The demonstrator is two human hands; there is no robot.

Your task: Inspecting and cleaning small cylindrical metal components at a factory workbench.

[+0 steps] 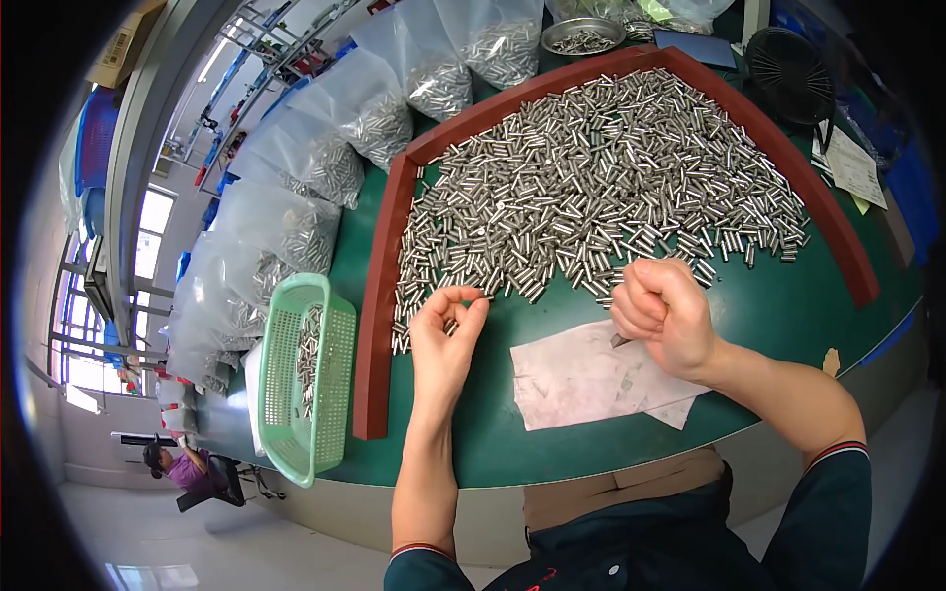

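Observation:
A wide heap of short metal pins [601, 177] covers the green table [473, 433] in front of me. At the heap's near left edge is my left hand [443, 340], its thumb and forefinger pinched on a small metal pin. My right hand [665, 320] is closed in a fist at the near right edge of the heap. A small dark end shows under that fist, but what the fingers hold is hidden. Below the right hand lies a smudged pale pink cloth [567, 379], partly covered by it.
Dark red bars [374, 325] frame the heap at left, back and right. Left of them stands a green plastic basket [340, 394] with some pins. Clear bags of pins [379, 123] line the far left. A metal bowl [581, 37] and black fan [788, 74] stand behind. A person [192, 471] sits far left.

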